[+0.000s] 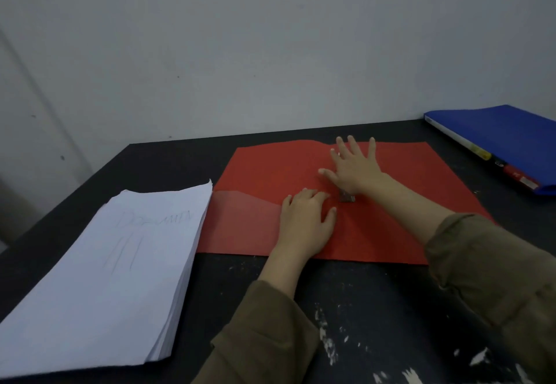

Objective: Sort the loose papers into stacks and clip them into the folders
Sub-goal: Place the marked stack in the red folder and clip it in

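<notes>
Both flat hands, left hand (304, 221) and right hand (356, 168), press the open red folder (255, 227) (no papers inside); paper stack (105, 269) lies beside it.

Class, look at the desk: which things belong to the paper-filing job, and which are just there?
Part of the job:
- paper stack
- open red folder
- its metal clip
- closed blue folder
- left hand and right hand, pressing the red folder flat

Just there:
- scuffed black desk
- grey wall

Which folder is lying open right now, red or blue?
The red folder, spread flat mid-table with both hands, the left hand and the right hand, pressing on it. The blue folder lies closed at the far right.
</notes>
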